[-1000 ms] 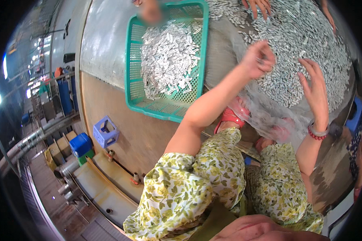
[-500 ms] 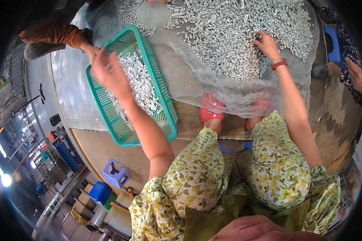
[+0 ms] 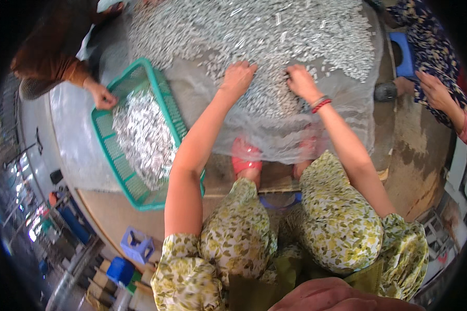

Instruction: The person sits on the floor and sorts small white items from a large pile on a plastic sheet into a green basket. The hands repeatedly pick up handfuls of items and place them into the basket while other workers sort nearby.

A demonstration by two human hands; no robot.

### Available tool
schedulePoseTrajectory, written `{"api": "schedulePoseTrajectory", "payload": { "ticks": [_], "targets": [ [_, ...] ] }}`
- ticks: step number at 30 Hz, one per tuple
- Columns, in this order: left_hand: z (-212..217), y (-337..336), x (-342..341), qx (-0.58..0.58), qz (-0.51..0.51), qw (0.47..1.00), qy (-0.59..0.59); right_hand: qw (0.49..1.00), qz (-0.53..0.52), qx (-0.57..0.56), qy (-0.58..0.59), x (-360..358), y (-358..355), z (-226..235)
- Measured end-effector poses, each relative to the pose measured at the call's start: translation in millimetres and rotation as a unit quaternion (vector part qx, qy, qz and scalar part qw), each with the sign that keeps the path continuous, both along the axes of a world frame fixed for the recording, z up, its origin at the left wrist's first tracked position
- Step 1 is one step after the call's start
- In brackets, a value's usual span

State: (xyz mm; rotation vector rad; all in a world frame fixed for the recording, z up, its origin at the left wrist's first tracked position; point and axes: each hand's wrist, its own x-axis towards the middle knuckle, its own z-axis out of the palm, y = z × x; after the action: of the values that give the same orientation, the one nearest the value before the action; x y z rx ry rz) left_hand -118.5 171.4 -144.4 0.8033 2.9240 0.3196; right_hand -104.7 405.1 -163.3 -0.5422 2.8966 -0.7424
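Return of left hand [image 3: 237,79] from above the green basket [image 3: 166,103] to the small silvery pieces [image 3: 244,33] spread on the translucent sheet [image 3: 189,88], putting both hands at one patch, with right hand [image 3: 303,86] nearby, fingers [image 3: 294,70] of each curled, any grip too blurred to tell.

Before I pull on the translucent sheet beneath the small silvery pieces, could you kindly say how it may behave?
The translucent sheet is probably floppy, as its near edge lies in loose wrinkles. It looks thin and light, since the red shoes partly show through. The silvery pieces spread on it would likely add drag and could slide.
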Motion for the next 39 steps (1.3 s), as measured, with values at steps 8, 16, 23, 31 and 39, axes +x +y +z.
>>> {"api": "schedulePoseTrajectory", "payload": {
  "ticks": [8,16,23,31,39],
  "targets": [
    [22.5,-43.7,22.1,0.238,0.175,0.954,-0.045,0.982,-0.095,-0.127,-0.098,-21.2,6.2,16.6],
    [69.0,-48.1,-3.8,0.596,0.287,0.695,-0.282,0.998,0.024,-0.053,0.018,-83.7,-21.0,7.8],
    [69.8,-68.8,14.9,0.612,0.302,0.663,-0.308,0.984,0.174,0.018,-0.031,-73.8,-44.5,17.4],
    [66.4,-63.6,32.5,0.62,0.295,0.626,-0.369,0.97,0.144,-0.042,-0.191,-23.0,-46.6,66.8],
    [55.1,-24.8,28.1,0.55,0.255,0.683,-0.407,0.982,0.012,-0.044,-0.181,-41.0,-8.7,64.9]
  ]
}}
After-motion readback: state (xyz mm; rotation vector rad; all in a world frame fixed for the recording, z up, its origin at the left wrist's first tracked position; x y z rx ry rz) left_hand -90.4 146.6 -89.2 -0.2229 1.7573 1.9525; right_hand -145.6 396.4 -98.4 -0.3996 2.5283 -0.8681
